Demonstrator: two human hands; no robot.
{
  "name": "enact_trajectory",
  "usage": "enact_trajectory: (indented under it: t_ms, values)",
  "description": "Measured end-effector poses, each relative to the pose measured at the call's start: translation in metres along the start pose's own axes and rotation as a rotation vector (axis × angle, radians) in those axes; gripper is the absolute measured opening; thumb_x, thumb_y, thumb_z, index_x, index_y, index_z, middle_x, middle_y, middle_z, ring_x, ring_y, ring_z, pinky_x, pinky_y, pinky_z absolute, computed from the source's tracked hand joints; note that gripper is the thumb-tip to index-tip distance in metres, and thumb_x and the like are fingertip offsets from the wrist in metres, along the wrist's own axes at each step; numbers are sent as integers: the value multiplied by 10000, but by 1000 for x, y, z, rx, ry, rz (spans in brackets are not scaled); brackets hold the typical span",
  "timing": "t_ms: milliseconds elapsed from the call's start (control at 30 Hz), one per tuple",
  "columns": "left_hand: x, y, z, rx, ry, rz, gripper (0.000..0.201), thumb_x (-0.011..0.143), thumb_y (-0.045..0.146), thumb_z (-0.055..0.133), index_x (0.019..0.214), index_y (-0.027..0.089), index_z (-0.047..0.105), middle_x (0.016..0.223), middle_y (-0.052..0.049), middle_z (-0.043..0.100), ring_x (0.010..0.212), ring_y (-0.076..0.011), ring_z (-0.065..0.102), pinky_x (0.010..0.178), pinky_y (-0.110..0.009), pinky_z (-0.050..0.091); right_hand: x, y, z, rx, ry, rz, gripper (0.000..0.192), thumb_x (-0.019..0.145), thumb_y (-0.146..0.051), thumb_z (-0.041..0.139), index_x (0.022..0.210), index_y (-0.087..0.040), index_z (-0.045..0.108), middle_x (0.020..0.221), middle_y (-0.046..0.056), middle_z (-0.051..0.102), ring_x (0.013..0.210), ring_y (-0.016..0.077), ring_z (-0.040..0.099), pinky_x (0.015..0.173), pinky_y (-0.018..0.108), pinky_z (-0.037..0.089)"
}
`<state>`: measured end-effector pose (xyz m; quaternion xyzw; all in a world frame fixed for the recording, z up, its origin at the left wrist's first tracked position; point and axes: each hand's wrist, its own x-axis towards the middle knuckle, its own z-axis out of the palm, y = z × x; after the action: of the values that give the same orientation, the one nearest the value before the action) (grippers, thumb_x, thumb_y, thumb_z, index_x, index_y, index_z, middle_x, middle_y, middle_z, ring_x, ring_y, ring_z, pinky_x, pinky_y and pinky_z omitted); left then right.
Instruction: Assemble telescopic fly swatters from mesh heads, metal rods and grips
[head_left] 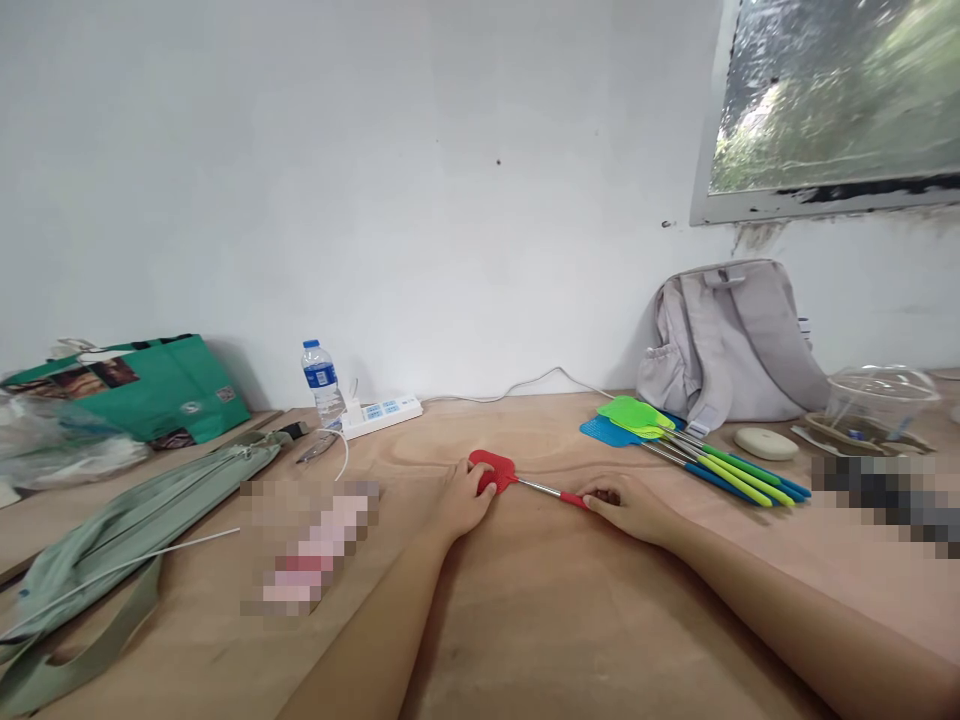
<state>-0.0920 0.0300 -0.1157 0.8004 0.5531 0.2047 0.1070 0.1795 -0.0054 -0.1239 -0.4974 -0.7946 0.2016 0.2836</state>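
A red fly swatter with a thin metal shaft lies on the wooden table in front of me. My left hand pinches its red mesh head. My right hand grips the red handle end, so the swatter is held between both hands, low over the tabletop. To the right of it lies a pile of several green, blue and yellow fly swatters, apart from my hands.
A grey backpack leans on the wall at back right, beside a clear plastic lid and a pale oval soap-like object. A water bottle, power strip, green bags and a sage fabric bag sit left.
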Motion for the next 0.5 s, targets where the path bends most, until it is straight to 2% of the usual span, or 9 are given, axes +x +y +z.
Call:
enact_trajectory:
  t_ms: [133, 300, 367, 500]
  values:
    - [1, 3, -1, -5, 57, -41, 318, 795, 280, 400, 1086, 191, 492, 1085, -85, 458, 1061, -208, 416, 938, -319, 297, 0, 0, 0, -24, 9, -14, 292, 799, -339, 423, 946, -233, 653, 952, 38, 653, 813, 195, 569, 680, 320, 438]
    - [4, 1, -5, 37, 226, -317, 463, 759, 277, 431, 1199, 143, 385, 1205, -134, 439, 1181, -287, 315, 979, -408, 218, -2, 1, 0, -8, 12, 16, 331, 713, -392, 555, 989, -228, 634, 944, 51, 647, 795, 197, 573, 686, 326, 450]
    - [6, -3, -6, -42, 221, -390, 512, 741, 257, 441, 1227, 128, 348, 1221, -129, 454, 1210, -299, 286, 990, -412, 207, -2, 3, 0, -3, 13, 7, 351, 665, -370, 606, 986, -229, 633, 966, 52, 640, 835, 211, 570, 717, 338, 450]
    - [9, -10, -6, -188, 176, -410, 530, 719, 215, 450, 1234, 145, 346, 1161, -95, 533, 1191, -282, 345, 990, -399, 236, -2, 3, 0, -16, 7, 2, 296, 693, -289, 561, 975, -244, 640, 980, 42, 639, 863, 211, 570, 739, 342, 447]
